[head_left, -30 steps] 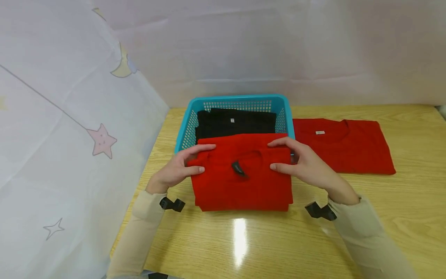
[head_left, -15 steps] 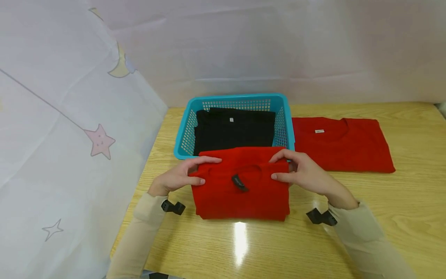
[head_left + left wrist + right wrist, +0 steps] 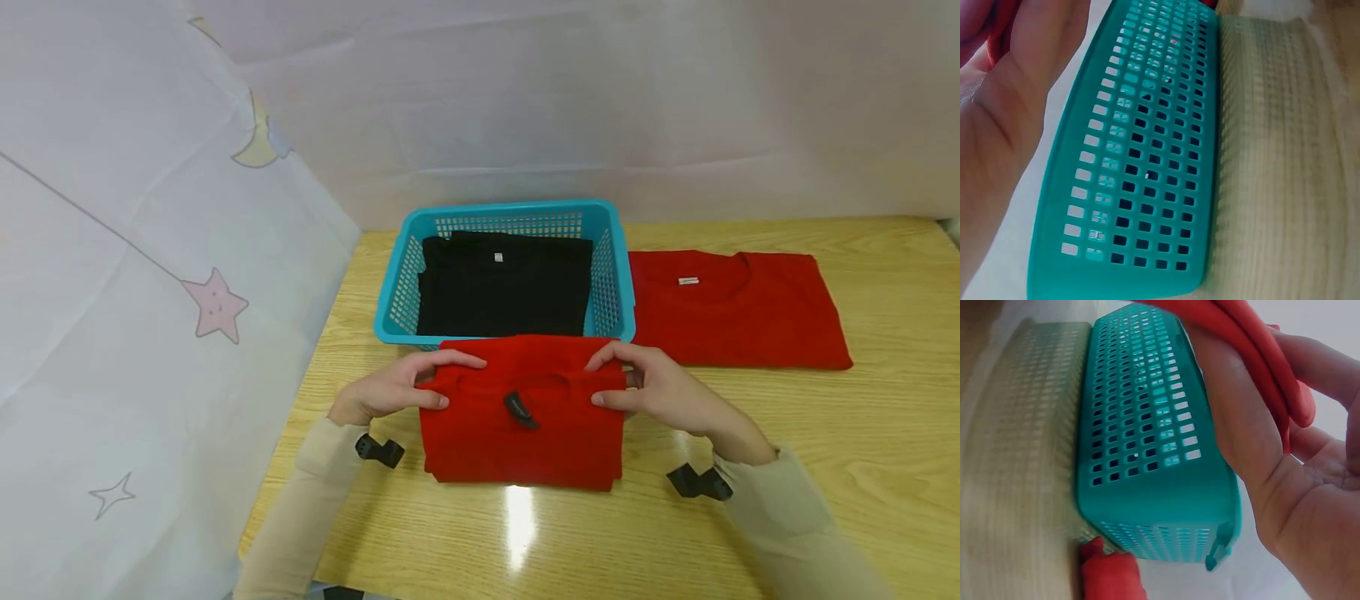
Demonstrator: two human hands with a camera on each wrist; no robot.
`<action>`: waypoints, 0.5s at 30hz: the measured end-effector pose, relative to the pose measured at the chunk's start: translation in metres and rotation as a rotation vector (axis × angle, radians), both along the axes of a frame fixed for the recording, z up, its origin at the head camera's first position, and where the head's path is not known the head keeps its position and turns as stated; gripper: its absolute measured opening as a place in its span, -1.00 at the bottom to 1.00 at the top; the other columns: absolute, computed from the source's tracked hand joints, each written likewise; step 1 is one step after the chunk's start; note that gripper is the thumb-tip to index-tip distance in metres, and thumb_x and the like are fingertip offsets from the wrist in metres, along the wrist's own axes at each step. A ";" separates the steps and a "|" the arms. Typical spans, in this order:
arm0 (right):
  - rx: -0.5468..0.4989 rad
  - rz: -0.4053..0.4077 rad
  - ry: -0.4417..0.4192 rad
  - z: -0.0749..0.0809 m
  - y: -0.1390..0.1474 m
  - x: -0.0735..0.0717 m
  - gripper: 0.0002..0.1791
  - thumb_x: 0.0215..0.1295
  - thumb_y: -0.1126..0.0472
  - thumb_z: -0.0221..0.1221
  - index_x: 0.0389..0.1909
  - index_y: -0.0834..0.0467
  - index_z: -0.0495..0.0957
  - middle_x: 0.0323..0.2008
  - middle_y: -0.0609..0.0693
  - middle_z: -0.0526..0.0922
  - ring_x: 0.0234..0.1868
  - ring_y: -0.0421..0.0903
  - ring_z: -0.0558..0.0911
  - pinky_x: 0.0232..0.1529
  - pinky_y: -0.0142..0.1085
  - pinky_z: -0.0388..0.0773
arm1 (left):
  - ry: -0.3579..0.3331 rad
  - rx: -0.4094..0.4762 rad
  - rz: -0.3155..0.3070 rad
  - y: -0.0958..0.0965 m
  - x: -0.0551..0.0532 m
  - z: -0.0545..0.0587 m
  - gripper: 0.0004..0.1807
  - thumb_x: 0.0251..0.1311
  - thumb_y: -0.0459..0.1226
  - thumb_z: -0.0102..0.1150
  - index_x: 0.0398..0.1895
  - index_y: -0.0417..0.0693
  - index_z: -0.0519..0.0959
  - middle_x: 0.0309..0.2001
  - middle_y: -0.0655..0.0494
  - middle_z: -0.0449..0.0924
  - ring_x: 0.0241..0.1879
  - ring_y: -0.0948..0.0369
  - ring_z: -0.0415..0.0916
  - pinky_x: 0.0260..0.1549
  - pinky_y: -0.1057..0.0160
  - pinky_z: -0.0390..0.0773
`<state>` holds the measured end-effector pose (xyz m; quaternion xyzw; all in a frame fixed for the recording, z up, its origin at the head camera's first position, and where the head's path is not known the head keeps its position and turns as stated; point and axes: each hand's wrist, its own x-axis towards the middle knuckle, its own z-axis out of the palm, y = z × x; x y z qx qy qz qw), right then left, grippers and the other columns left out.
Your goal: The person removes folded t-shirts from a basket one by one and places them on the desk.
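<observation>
Evidently, both hands are gripping: the left hand [image 3: 390,392] and right hand [image 3: 660,392] pinch the upper corners of the folded red shirt [image 3: 525,454], thumbs in front. It is held on the near side of the basket; whether its lower edge touches the table [image 3: 420,533] I cannot tell. Pinched only there, its middle could sag and loose layers slip out of line. Beyond, the blue basket [image 3: 621,283] has a raised near rim that might snag low-hanging cloth and unfold it. Inside, the black shirt [image 3: 506,292] could rumple under a careless drop. Beside the basket, a straying right arm might ruffle the second red shirt [image 3: 742,317].
</observation>
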<state>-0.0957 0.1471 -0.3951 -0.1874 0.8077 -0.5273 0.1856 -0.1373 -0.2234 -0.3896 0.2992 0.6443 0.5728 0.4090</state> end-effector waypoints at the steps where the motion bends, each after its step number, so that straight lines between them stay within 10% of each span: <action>1: -0.001 0.002 -0.005 -0.002 0.001 0.001 -0.69 0.18 0.19 0.32 -0.09 0.09 0.48 -0.64 -0.05 0.32 -0.64 -0.17 0.37 -0.54 -0.29 0.53 | -0.010 0.003 -0.006 0.000 0.000 -0.002 -0.43 0.32 -0.40 0.01 0.39 -0.22 0.20 0.14 0.10 0.48 -0.08 0.18 0.54 -0.08 0.24 0.60; 15: 0.004 0.038 -0.046 -0.016 0.007 0.003 -0.66 0.19 0.21 0.31 -0.04 0.13 0.48 -0.64 -0.05 0.37 -0.69 -0.09 0.36 -0.52 -0.27 0.55 | -0.051 0.003 -0.026 0.006 0.000 -0.014 -0.44 0.29 -0.43 0.01 0.37 -0.23 0.23 0.20 0.05 0.46 -0.03 0.17 0.54 -0.05 0.24 0.59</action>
